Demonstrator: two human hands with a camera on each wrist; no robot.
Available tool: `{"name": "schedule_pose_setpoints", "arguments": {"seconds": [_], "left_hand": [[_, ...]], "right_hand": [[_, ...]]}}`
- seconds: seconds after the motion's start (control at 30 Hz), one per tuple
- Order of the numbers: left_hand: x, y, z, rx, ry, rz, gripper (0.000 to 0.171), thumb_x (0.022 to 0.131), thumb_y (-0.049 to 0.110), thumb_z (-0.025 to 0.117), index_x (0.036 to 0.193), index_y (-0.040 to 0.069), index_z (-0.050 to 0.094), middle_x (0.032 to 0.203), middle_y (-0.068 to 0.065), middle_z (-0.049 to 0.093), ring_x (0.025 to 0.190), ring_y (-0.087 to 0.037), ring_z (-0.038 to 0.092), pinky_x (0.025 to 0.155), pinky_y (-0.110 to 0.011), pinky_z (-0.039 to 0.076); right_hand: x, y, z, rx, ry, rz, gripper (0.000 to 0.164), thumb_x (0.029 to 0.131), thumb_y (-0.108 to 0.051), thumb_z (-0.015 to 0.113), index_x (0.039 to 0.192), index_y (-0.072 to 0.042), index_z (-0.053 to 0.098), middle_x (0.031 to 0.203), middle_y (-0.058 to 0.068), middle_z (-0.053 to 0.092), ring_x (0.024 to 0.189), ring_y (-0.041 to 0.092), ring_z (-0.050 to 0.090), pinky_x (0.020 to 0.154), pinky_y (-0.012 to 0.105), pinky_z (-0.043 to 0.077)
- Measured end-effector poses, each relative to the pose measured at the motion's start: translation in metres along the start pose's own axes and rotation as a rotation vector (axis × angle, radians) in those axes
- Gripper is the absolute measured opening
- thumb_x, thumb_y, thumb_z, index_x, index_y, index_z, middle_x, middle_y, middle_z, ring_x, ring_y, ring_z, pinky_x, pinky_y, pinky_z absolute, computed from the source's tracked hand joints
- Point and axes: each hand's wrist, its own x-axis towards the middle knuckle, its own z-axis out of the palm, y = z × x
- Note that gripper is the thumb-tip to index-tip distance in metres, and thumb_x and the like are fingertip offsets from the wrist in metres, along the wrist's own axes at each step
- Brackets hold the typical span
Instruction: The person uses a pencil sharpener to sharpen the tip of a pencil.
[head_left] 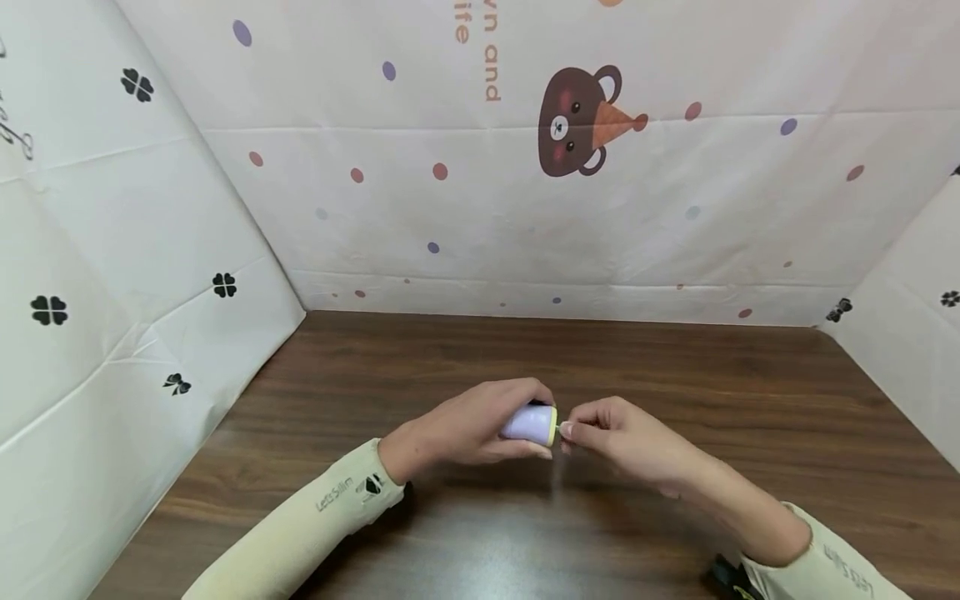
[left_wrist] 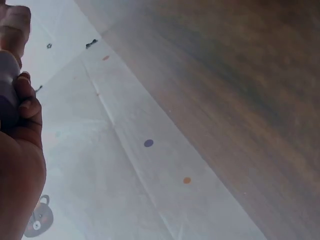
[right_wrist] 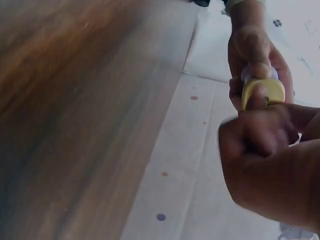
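My left hand [head_left: 480,422] grips a small lavender cylinder [head_left: 528,423] lying on its side, thumb below and fingers over the top. A yellow rim faces right, toward my right hand [head_left: 630,439], whose thumb and index finger pinch a thin greenish piece [head_left: 558,428] at the middle of that end. In the right wrist view the yellow end [right_wrist: 278,90] faces the camera, partly covered by the blurred fingers of the right hand [right_wrist: 265,155]. The left wrist view catches the cylinder [left_wrist: 7,87] only at its edge, with left fingers curled round it.
Both hands are above a dark brown wooden table [head_left: 420,350]. White printed cloth [head_left: 360,225] with dots and a bear stands behind it, and similar cloth [head_left: 112,275] closes off the left side. A dark strap [head_left: 731,577] shows at the right sleeve.
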Motion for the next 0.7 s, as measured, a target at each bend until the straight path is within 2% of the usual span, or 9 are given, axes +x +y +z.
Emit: {"name": "schedule_pose_setpoints", "arguments": {"seconds": [0.1, 0.17, 0.23, 0.3, 0.4, 0.47, 0.53, 0.6, 0.7], "left_hand": [[0.001, -0.003, -0.001, -0.031, 0.03, -0.029, 0.049, 0.096, 0.037, 0.081, 0.129, 0.014, 0.054, 0.114, 0.007, 0.062, 0.09, -0.003, 0.057, 0.077, -0.017, 0.05], [0.001, -0.004, -0.001, -0.056, 0.05, -0.047, 0.049, 0.095, 0.036, 0.082, 0.129, 0.014, 0.054, 0.113, 0.007, 0.062, 0.089, -0.004, 0.058, 0.076, -0.018, 0.051], [0.001, -0.005, -0.001, -0.094, 0.06, -0.059, 0.048, 0.095, 0.034, 0.083, 0.129, 0.015, 0.054, 0.113, 0.007, 0.062, 0.088, -0.004, 0.058, 0.075, -0.019, 0.052], [0.001, -0.007, -0.001, -0.153, 0.063, -0.07, 0.048, 0.095, 0.033, 0.083, 0.129, 0.016, 0.053, 0.113, 0.007, 0.063, 0.088, -0.005, 0.059, 0.074, -0.02, 0.053], [0.0, -0.007, -0.001, -0.27, 0.061, -0.088, 0.046, 0.096, 0.028, 0.082, 0.129, 0.017, 0.053, 0.114, 0.005, 0.064, 0.09, -0.007, 0.062, 0.074, -0.023, 0.056], [0.0, -0.007, -0.002, -0.351, 0.051, -0.096, 0.044, 0.096, 0.024, 0.082, 0.129, 0.017, 0.053, 0.114, 0.004, 0.065, 0.092, -0.009, 0.063, 0.074, -0.026, 0.057], [0.0, -0.007, -0.003, -0.414, 0.036, -0.1, 0.042, 0.097, 0.02, 0.081, 0.128, 0.017, 0.054, 0.114, 0.003, 0.065, 0.093, -0.011, 0.063, 0.074, -0.027, 0.058], [-0.001, -0.006, -0.003, -0.449, 0.019, -0.1, 0.041, 0.097, 0.017, 0.08, 0.128, 0.016, 0.054, 0.114, 0.001, 0.065, 0.094, -0.012, 0.063, 0.074, -0.028, 0.058], [-0.001, -0.005, -0.003, -0.447, 0.003, -0.086, 0.04, 0.097, 0.016, 0.08, 0.128, 0.014, 0.053, 0.113, 0.0, 0.065, 0.093, -0.011, 0.063, 0.074, -0.028, 0.058]], "right_hand": [[-0.001, -0.001, 0.005, -0.288, 0.181, -0.148, 0.009, 0.107, -0.018, 0.065, 0.109, -0.016, 0.073, 0.068, -0.005, 0.051, 0.05, 0.004, 0.035, 0.046, 0.025, 0.035], [-0.001, 0.001, 0.008, -0.409, 0.279, -0.262, 0.015, 0.104, -0.012, 0.068, 0.112, -0.024, 0.073, 0.077, -0.007, 0.061, 0.052, 0.003, 0.04, 0.048, 0.025, 0.04], [0.002, 0.004, 0.01, -0.5, 0.352, -0.409, 0.021, 0.101, -0.006, 0.071, 0.109, -0.026, 0.073, 0.087, -0.009, 0.067, 0.055, 0.002, 0.045, 0.05, 0.023, 0.043], [0.005, 0.006, 0.012, -0.617, 0.413, -0.582, 0.019, 0.1, -0.004, 0.07, 0.105, -0.022, 0.073, 0.086, -0.012, 0.066, 0.058, 0.0, 0.046, 0.051, 0.018, 0.042], [0.011, 0.003, 0.013, -0.867, 0.517, -0.899, 0.012, 0.101, -0.005, 0.061, 0.098, -0.011, 0.071, 0.081, -0.009, 0.059, 0.062, 0.001, 0.043, 0.053, 0.016, 0.038], [0.014, -0.002, 0.014, -1.048, 0.594, -1.104, 0.017, 0.102, -0.004, 0.055, 0.089, -0.005, 0.066, 0.075, -0.005, 0.051, 0.061, 0.004, 0.037, 0.052, 0.017, 0.032], [0.017, -0.008, 0.015, -1.2, 0.673, -1.265, 0.022, 0.103, 0.0, 0.052, 0.085, 0.0, 0.063, 0.074, 0.0, 0.048, 0.06, 0.008, 0.034, 0.052, 0.019, 0.028], [0.018, -0.012, 0.016, -1.288, 0.714, -1.345, 0.022, 0.102, 0.005, 0.051, 0.082, 0.002, 0.061, 0.073, 0.003, 0.046, 0.058, 0.011, 0.032, 0.051, 0.021, 0.024], [0.016, -0.011, 0.017, -1.308, 0.729, -1.312, 0.02, 0.099, 0.003, 0.05, 0.084, 0.002, 0.063, 0.073, 0.003, 0.049, 0.057, 0.012, 0.039, 0.049, 0.021, 0.031]]}}
